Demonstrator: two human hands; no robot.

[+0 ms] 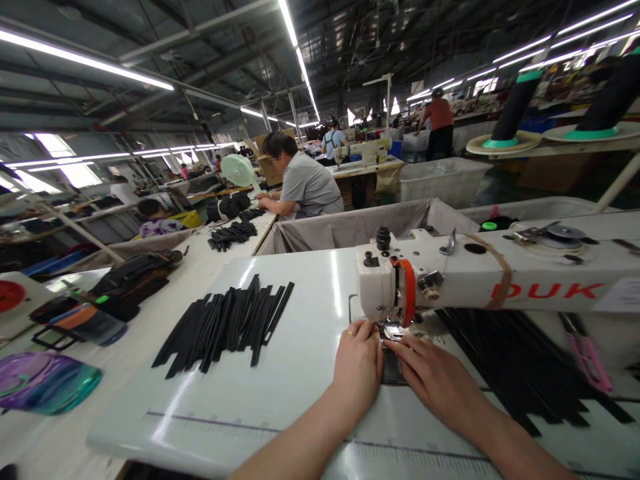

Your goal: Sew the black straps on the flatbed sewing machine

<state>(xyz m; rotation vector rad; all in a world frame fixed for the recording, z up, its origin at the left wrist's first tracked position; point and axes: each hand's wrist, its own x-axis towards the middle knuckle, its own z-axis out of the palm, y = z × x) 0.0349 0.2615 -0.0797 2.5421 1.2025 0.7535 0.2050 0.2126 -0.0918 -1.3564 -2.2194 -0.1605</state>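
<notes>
My left hand [357,360] lies on the machine bed with its fingers curled together, just left of the presser foot [394,332]. From the other side, my right hand [434,367] reaches in, its fingertips pinched close to the foot. Whatever the fingers hold is hidden; a dark patch shows between the hands. Above them is the head of a white sewing machine [375,283] with an orange guard [407,292]. Left of my hands, a pile of black strips [227,327] is spread on the pale table. More black strips [515,367] lie under the machine arm, to the right.
Pink-handled scissors [590,360] lie at the right. On the left table stand a purple-teal container [47,383] and a jug [90,323]. A cloth-lined bin [350,223] borders the far edge. A co-worker [310,180] sits beyond it. Thread cones [517,110] stand upper right.
</notes>
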